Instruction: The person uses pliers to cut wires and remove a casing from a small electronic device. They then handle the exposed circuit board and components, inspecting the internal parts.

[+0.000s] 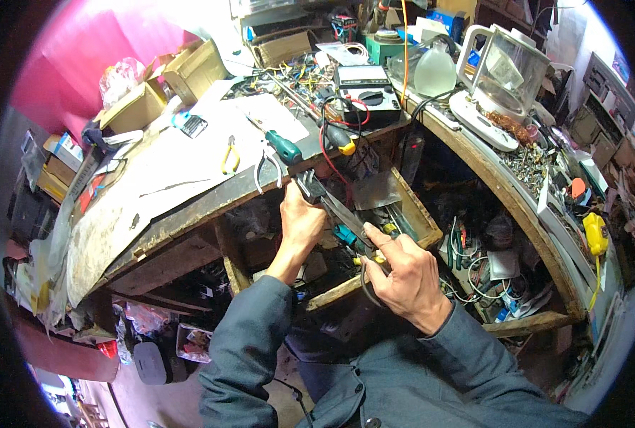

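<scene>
My left hand point(303, 222) is closed round a dark plug-like block point(311, 187) at the bench's front edge. From this block a dark flat cord point(342, 214) runs down to the right. My right hand point(406, 277) pinches the cord between thumb and fingers, and a dark loop hangs below that hand. Both hands are over an open drawer point(413, 196) of tools and parts. Beyond my left hand lie pliers with pale handles point(268, 167), a green-handled screwdriver point(284, 148) and small yellow-handled cutters point(230, 157).
On the bench stands an analog multimeter point(369, 96) with red and black leads. A clear glass jug point(503, 75) and a rounded clear bottle point(436, 70) are at the back right. Cardboard boxes point(195, 71) stand back left. A second drawer point(528, 327) holds cables. An orange cord point(405, 50) hangs down.
</scene>
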The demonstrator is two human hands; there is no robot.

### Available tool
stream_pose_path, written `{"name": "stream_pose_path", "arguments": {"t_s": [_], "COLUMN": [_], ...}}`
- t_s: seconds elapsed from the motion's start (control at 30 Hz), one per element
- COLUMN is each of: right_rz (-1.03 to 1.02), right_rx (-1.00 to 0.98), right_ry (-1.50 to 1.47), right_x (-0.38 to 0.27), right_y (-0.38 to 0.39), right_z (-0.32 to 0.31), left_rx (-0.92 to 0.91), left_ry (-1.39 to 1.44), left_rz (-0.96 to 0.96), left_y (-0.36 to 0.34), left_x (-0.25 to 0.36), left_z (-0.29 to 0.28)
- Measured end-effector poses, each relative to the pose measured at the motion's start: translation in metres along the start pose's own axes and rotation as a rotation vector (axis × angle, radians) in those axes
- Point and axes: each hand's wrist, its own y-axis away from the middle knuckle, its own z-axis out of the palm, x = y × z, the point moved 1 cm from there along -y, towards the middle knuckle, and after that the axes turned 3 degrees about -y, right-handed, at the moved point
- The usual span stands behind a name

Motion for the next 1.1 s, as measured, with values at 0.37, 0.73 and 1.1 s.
{"name": "stream_pose_path", "arguments": {"t_s": [0.37,0.73,1.1], "right_rz": [-0.050,-0.098,-0.018], "right_rx": [-0.010,-0.127,-0.141], "right_ry": [0.042,0.280,0.334], "right_x": [-0.003,-0.034,-0.054], "right_y": [-0.018,-0.033,-0.033], "right_z": [-0.003,-0.023,-0.020], "left_rx": [0.114,0.011,0.040], "left_ry": [0.206,0.551,0.658], "left_rz": [-0.099,-0.177,-0.222], "left_y": [-0.007,-0.005,-0.009], "left_x": [-0.007,-0.005,-0.002], "left_z": [0.018,0.019,0.021]}}
